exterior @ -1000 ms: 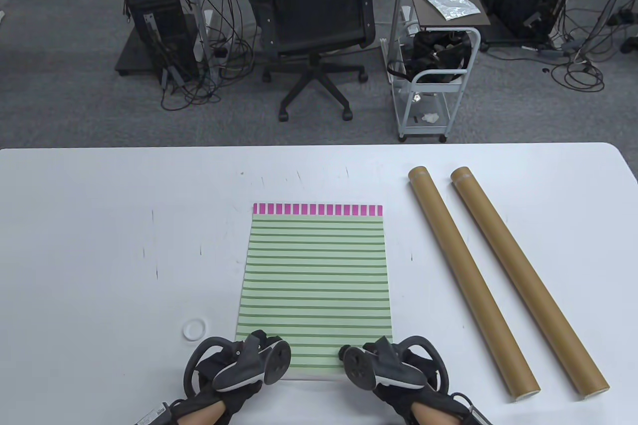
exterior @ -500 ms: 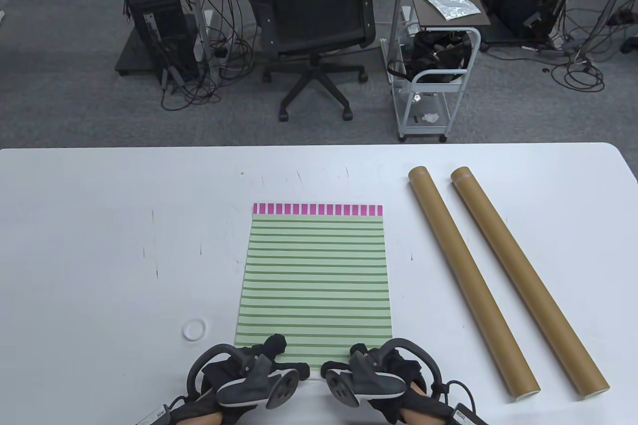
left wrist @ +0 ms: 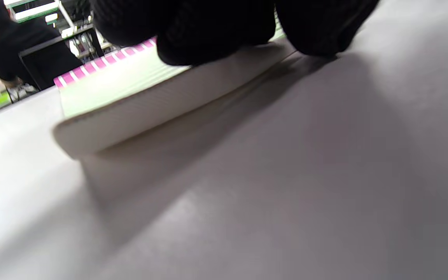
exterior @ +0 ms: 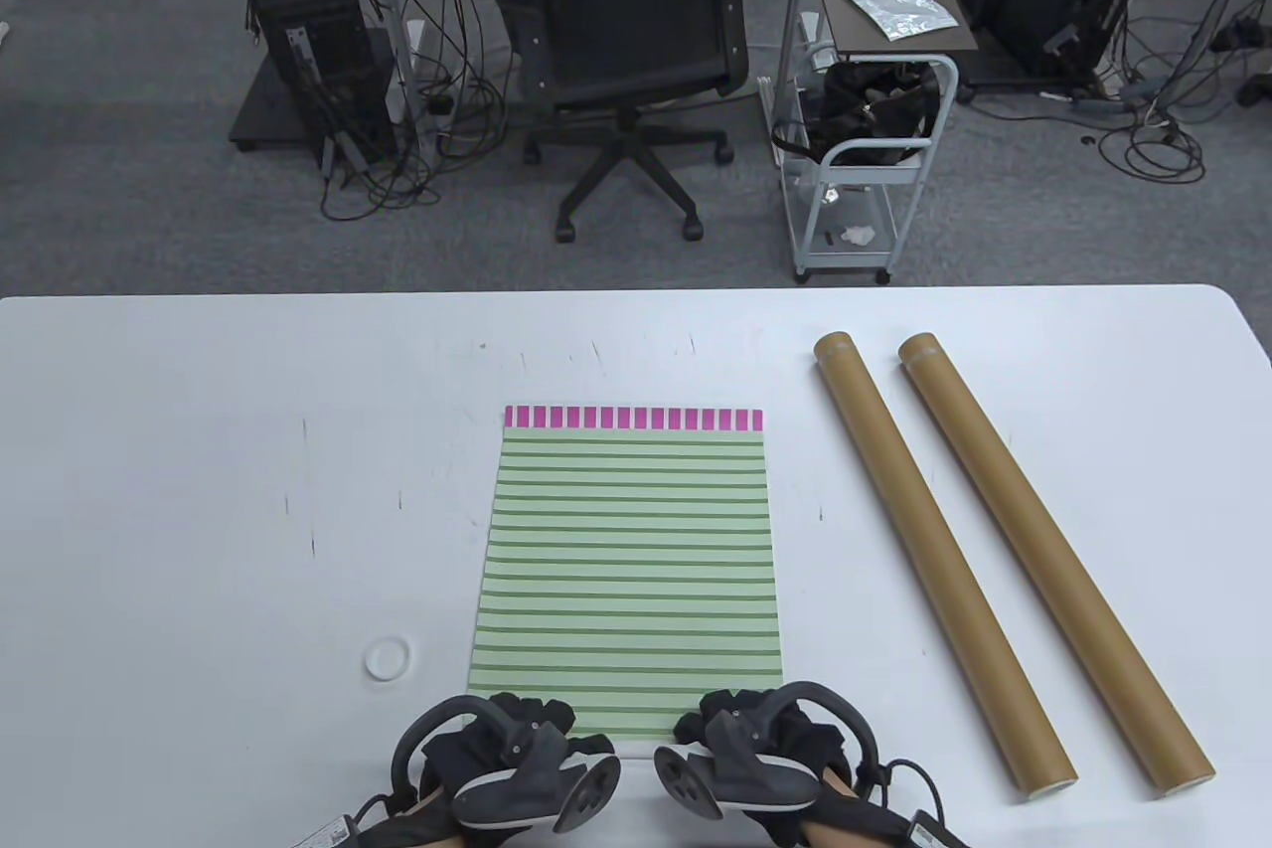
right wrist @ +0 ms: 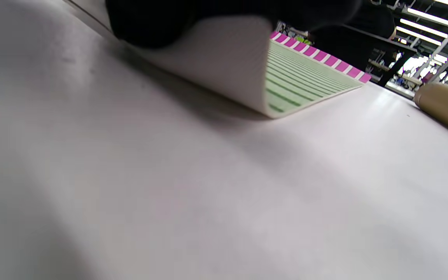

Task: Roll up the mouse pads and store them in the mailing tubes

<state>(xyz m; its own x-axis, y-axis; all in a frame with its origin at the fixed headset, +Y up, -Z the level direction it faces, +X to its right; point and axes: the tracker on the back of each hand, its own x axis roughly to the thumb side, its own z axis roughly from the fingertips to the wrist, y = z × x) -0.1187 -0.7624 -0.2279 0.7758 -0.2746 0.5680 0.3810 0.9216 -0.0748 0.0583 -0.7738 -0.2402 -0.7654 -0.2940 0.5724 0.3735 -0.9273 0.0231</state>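
Observation:
A green-striped mouse pad [exterior: 626,570] with a pink far edge lies flat in the middle of the white table [exterior: 199,490]. My left hand [exterior: 537,727] and right hand [exterior: 733,715] sit at its near edge, left and right of centre. The left wrist view shows the near edge [left wrist: 130,105] raised off the table, with black fingers [left wrist: 208,31] on top of it. In the right wrist view the white underside [right wrist: 224,66] curls upward under the fingers [right wrist: 150,23]. Two brown mailing tubes [exterior: 939,555] [exterior: 1053,560] lie side by side to the right, untouched.
A small white ring-shaped cap [exterior: 388,658] lies on the table left of the pad's near corner. Beyond the far table edge stand an office chair [exterior: 626,43] and a small cart [exterior: 865,142]. One tube's end [right wrist: 445,105] shows in the right wrist view.
Both hands have drawn closer together along the pad's near edge and pulled slightly back. The near edge has lifted and begun to curl.

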